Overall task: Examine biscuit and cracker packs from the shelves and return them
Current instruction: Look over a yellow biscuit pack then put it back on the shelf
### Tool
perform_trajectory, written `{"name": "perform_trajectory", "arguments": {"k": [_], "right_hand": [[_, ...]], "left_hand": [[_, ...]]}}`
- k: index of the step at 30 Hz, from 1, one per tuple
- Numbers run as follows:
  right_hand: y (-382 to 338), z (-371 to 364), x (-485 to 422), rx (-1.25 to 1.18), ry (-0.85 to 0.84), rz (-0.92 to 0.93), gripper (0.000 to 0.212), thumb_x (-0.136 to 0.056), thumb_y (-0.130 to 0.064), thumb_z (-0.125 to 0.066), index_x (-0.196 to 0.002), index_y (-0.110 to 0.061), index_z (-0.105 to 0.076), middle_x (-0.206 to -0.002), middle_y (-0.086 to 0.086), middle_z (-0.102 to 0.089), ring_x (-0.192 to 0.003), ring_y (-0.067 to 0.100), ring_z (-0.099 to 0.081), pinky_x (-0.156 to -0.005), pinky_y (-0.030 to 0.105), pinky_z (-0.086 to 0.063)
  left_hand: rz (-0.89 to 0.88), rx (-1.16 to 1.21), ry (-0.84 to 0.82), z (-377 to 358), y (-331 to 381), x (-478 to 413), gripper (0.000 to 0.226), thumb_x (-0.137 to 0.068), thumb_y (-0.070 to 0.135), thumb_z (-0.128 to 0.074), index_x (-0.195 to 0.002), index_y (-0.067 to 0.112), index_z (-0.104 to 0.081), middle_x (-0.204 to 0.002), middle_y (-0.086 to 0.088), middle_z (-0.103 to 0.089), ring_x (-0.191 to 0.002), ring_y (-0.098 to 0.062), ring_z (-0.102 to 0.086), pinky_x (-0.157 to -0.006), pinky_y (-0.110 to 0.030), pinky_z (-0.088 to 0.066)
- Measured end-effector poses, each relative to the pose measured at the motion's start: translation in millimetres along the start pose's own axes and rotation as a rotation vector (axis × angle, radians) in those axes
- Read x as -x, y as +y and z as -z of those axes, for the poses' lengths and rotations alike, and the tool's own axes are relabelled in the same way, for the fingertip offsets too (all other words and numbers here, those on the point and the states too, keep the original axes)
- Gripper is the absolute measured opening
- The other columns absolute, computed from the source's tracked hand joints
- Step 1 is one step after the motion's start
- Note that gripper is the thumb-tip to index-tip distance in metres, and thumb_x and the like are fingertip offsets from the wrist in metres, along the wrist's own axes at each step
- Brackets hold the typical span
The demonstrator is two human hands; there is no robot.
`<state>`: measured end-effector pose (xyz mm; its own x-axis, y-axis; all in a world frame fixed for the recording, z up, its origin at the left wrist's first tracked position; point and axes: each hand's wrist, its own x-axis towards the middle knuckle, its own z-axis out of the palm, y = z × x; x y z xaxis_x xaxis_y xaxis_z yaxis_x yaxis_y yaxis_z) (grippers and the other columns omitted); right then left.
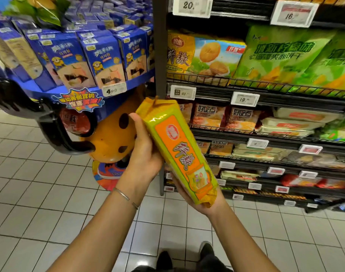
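Bright, even overhead light; glare on floor tiles (142,264); price tags (293,13) blurred; wide-angle bending at edges.

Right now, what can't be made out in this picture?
All in the head view:
Fingers of the right hand: hidden under the pack.
Fingers of the left hand: behind the pack; only the thumb shows.
Pack's back: turned away.
Lower price tags: blurred.
Bottom shelf goods: blurred, small.
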<state>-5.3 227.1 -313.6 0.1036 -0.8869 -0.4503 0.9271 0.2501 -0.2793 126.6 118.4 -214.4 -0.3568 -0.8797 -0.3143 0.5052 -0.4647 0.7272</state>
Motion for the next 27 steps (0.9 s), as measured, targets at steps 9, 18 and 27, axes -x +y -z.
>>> {"name": "perform_trajectory", "arguments": {"k": [9, 18, 27], "right_hand": [[0, -18, 9, -0.135, 0.013, -0.236, 0.089, -0.074, -0.038, -0.076, -0.151, -0.003, -0.049, -0.151, 0.021, -0.05, -0.109, 0.049, -0.07, -0.085, 0.051, -0.062], [-60, -14, 10, 0.283, -0.07, 0.35, 0.028, -0.087, -0.039, -0.073, -0.103, -0.018, -0.082, -0.116, 0.01, -0.077, -0.114, 0.031, -0.071, -0.094, 0.049, -0.058], [-96, -10, 21, 0.776, -0.066, 0.602, 0.074, -0.064, -0.005, -0.087, -0.131, -0.01, -0.056, -0.117, 0.013, -0.076, -0.102, 0.028, -0.076, -0.079, 0.037, -0.062]], "left_hand": [[-0.104, -0.183, -0.11, 8, 7, 4, 0.073, -0.083, 0.07, -0.054, -0.142, 0.026, -0.058, -0.136, -0.002, -0.071, -0.128, -0.023, -0.066, -0.117, -0.056, -0.042], [0.196, -0.264, -0.49, 72, 73, -20, 0.109, -0.079, 0.087, -0.052, -0.153, 0.007, -0.045, -0.151, -0.019, -0.055, -0.139, -0.044, -0.052, -0.115, -0.065, -0.037], [-0.072, -0.592, -0.334, 96, 28, -45, 0.098, -0.062, 0.041, -0.101, -0.143, 0.019, -0.051, -0.132, -0.015, -0.071, -0.12, -0.038, -0.069, -0.091, -0.051, -0.06]]}}
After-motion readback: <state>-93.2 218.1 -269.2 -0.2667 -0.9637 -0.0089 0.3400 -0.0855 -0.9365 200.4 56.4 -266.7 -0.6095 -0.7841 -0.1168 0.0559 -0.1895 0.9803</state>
